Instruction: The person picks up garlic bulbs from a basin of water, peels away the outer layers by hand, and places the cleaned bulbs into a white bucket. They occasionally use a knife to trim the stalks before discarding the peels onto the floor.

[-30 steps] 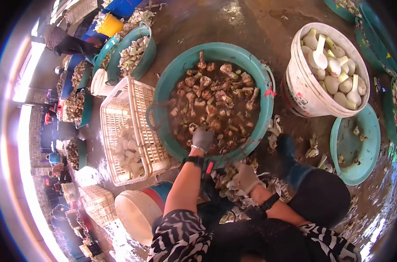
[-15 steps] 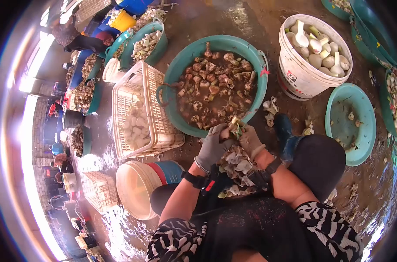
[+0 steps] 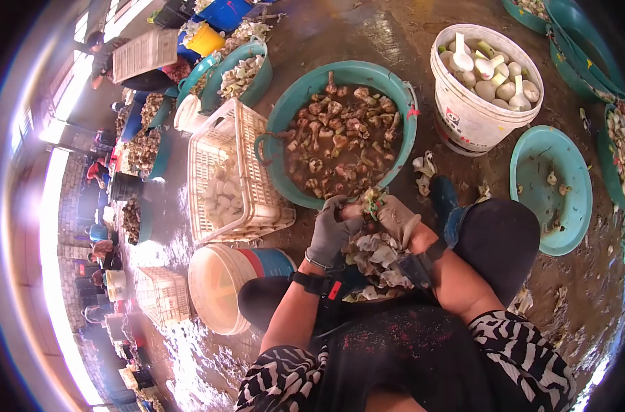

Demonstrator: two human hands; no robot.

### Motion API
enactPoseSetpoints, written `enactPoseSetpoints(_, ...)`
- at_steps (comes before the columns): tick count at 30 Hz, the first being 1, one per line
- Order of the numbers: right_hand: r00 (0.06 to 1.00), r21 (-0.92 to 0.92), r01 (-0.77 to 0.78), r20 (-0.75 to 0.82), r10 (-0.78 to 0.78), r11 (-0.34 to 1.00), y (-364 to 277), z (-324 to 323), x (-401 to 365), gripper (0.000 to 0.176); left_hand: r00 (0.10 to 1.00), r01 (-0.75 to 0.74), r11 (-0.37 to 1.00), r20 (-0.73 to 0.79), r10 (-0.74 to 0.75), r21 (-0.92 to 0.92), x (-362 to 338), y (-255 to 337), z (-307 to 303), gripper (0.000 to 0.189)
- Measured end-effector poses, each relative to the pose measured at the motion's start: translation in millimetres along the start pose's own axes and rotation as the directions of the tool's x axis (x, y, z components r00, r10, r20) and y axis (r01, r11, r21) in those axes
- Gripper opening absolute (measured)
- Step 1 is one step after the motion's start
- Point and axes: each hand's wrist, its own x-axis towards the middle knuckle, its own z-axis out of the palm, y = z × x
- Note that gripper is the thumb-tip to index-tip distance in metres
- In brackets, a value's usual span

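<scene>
My left hand (image 3: 334, 230), in a grey glove, is closed around a brownish bulb (image 3: 351, 211) just in front of the green tub's near rim. Against it, my right hand (image 3: 397, 218), gloved in a paler colour, grips the green, leafy end (image 3: 373, 200) of the same bulb. The fingers partly cover the bulb. Beyond both hands, the green tub (image 3: 273, 123) holds brown water with many dirty bulbs. Below them, whitish peelings (image 3: 378, 259) are heaped between my legs.
At left stand a cream crate (image 3: 246, 161) with pale bulbs and a white bucket (image 3: 213, 292) of cloudy liquid. At right are a white bucket (image 3: 463, 117) of peeled bulbs and a shallow green basin (image 3: 580, 185). A person at far upper left holds a crate (image 3: 145, 55).
The view has shifted slightly. My right hand has turned around the bulb's leafy end, while the left keeps its hold. The far person's crate now shows in front of their body.
</scene>
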Motion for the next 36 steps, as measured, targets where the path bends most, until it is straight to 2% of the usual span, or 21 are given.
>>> enactPoseSetpoints(3, 0.989, -0.119, 0.125, 0.09, -0.114, 0.985, 34.1, -18.0, 17.7, 0.02, 0.959, 0.271, 0.793, 0.083, -0.271, -0.546, -4.2, -0.5, 2.2, 0.043)
enactPoseSetpoints(6, 0.962, -0.134, 0.273, 0.064, -0.267, 0.953, 66.3, -24.4, 31.7, 0.024, 0.825, 0.387, 0.207, 0.237, -0.512, -0.898, 8.4, -14.2, 12.8, 0.039)
enactPoseSetpoints(9, 0.969, 0.041, 0.218, -0.13, -0.212, 0.975, 49.5, -10.0, 19.6, 0.023, 0.865, 0.469, 0.544, 0.237, -0.442, -0.695, -2.2, -0.2, 8.1, 0.038)
enactPoseSetpoints(10, 0.981, 0.104, 0.191, -0.04, -0.187, 0.976, 15.0, 4.7, -2.0, 0.022, 0.94, 0.318, 0.787, 0.066, -0.336, -0.528, -5.5, 20.8, 17.5, 0.036)
enactPoseSetpoints(13, 0.998, 0.363, 0.046, -0.049, -0.03, 0.931, 21.6, 1.1, 8.2, 0.021, 0.985, 0.154, 0.913, -0.018, -0.173, -0.378, -3.2, 21.9, 28.8, 0.039)
enactPoseSetpoints(14, 0.995, 0.33, 0.07, -0.096, -0.04, 0.941, 24.9, 2.0, 10.0, 0.022, 0.969, 0.242, 0.899, 0.04, -0.245, -0.364, -5.8, 25.0, 20.2, 0.038)
enactPoseSetpoints(15, 0.99, 0.259, 0.123, -0.095, -0.102, 0.958, 25.6, 2.0, 9.8, 0.021, 0.938, 0.318, 0.797, 0.052, -0.341, -0.514, -3.5, 23.2, 17.9, 0.036)
enactPoseSetpoints(17, 0.973, 0.12, 0.226, -0.081, -0.217, 0.967, 30.1, 2.6, 8.9, 0.021, 0.848, 0.418, 0.506, 0.123, -0.516, -0.755, 2.5, 12.9, 15.2, 0.033)
enactPoseSetpoints(18, 0.957, -0.033, 0.284, -0.041, -0.285, 0.958, 33.7, -0.8, 9.2, 0.02, 0.826, 0.376, 0.39, 0.114, -0.551, -0.84, 8.3, 7.0, 19.2, 0.029)
enactPoseSetpoints(19, 0.938, -0.185, 0.343, 0.01, -0.348, 0.921, 37.5, -7.0, 10.6, 0.019, 0.863, 0.333, 0.686, -0.085, -0.499, -0.646, 12.5, -13.1, 21.1, 0.031)
enactPoseSetpoints(20, 0.948, -0.187, 0.312, 0.002, -0.317, 0.932, 36.4, -6.1, 8.4, 0.019, 0.889, 0.277, 0.89, -0.254, -0.38, -0.362, 15.5, -40.5, 23.4, 0.032)
enactPoseSetpoints(21, 0.958, -0.189, 0.28, -0.006, -0.286, 0.941, 35.1, -5.1, 6.3, 0.018, 0.907, 0.212, 0.977, -0.368, -0.206, -0.024, 17.2, -54.1, 26.6, 0.034)
enactPoseSetpoints(22, 0.984, -0.032, 0.162, -0.07, -0.164, 0.986, 24.9, 4.4, -1.1, 0.018, 0.955, 0.02, 1.0, -0.298, -0.013, 0.021, 5.8, -27.8, 32.3, 0.026)
enactPoseSetpoints(23, 0.993, 0.134, 0.04, -0.112, -0.025, 0.99, 20.5, 9.6, -5.6, 0.018, 0.967, 0.068, 0.982, -0.23, -0.108, -0.175, 4.6, -17.7, 32.4, 0.024)
enactPoseSetpoints(26, 0.98, -0.253, 0.181, -0.03, -0.195, 0.95, 56.3, -19.4, 17.5, 0.015, 0.947, 0.251, 0.706, 0.019, -0.32, -0.663, 3.8, -18.9, 25.3, 0.018)
enactPoseSetpoints(27, 0.975, -0.341, 0.194, -0.036, -0.219, 0.92, 57.8, -23.2, 21.9, 0.015, 0.939, 0.222, 0.652, -0.02, -0.342, -0.725, 5.6, -14.3, 23.6, 0.019)
enactPoseSetpoints(28, 0.984, -0.084, 0.12, -0.12, -0.13, 0.989, 58.8, -26.9, 27.2, 0.015, 0.929, 0.189, 0.597, -0.054, -0.365, -0.78, 8.0, -7.5, 21.8, 0.019)
enactPoseSetpoints(29, 0.969, -0.353, 0.096, -0.18, -0.168, 0.931, 63.4, -30.4, 28.2, 0.016, 0.914, 0.159, 0.541, -0.083, -0.397, -0.826, 8.8, -4.3, 18.3, 0.019)
enactPoseSetpoints(31, 0.928, -0.788, -0.025, -0.247, -0.279, 0.615, 65.0, -30.4, 26.0, 0.018, 0.975, 0.167, 0.559, 0.052, -0.216, -0.812, 18.7, -2.3, -10.7, 0.042)
enactPoseSetpoints(33, 0.966, -0.873, -0.141, -0.224, -0.127, 0.466, 75.7, -20.0, 16.0, 0.021, 0.984, 0.021, 0.325, -0.039, -0.175, -0.945, 34.5, -4.6, -34.2, 0.045)
enactPoseSetpoints(36, 0.979, -0.958, -0.197, -0.181, 0.095, 0.209, 89.6, -14.3, 21.2, 0.022, 0.963, -0.026, 0.224, -0.084, -0.255, -0.974, 49.9, 13.6, -72.0, 0.047)
